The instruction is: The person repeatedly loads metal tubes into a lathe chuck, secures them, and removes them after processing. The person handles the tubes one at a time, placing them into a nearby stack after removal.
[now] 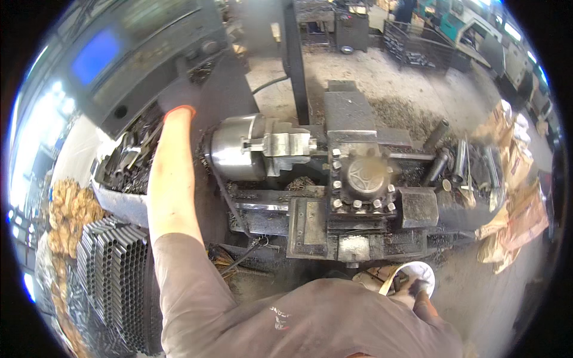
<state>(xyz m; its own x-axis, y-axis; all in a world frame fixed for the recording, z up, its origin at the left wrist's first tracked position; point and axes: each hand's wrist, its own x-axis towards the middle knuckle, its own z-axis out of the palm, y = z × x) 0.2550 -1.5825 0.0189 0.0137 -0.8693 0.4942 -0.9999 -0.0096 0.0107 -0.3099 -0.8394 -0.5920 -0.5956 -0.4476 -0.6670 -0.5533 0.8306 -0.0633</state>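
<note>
My left arm reaches far forward, left of the lathe chuck (pixel 236 156). At its end, my left hand (pixel 181 94), in a dark glove with an orange cuff, is near the headstock (pixel 206 80); blur hides its fingers. Low on the right, my right hand (pixel 412 289) is at the mouth of a white bucket (pixel 427 273). It looks gloved, and its fingers cannot be made out. The steel jaws (pixel 287 145) of the chuck face the tool post (pixel 365 178), which has a round cap and several bolts.
A stack of metal tubes (pixel 113 262) stands at the left, below a tray of dark metal scrap (pixel 128 160). Loose tubes (pixel 459 161) lie right of the tool post, beside brown paper sacks (pixel 516 221). A dark upright post (pixel 295 65) rises behind the lathe.
</note>
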